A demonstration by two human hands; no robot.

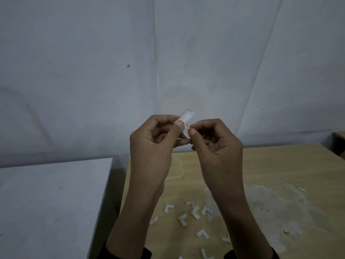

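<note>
The left hand (149, 144) is hiding most of a clear container (179, 170) behind it. Fingers of the left hand and the right hand (214, 146) are covering the near end of the clear piece (183, 116). The bottom edge is cutting off 2 white corner pieces (205, 255), and the right edge is cutting off a wooden stand (339, 144).

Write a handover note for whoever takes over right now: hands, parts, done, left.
Left hand: pinches the clear L-shaped plastic corner piece, raised above the light wooden table.
Right hand: pinches its white strip.
Small clear L-shaped pieces lie scattered on the table; a translucent plastic tub sits behind them.
Done: one piece picked up.
Left: likely the scattered ones.
</note>
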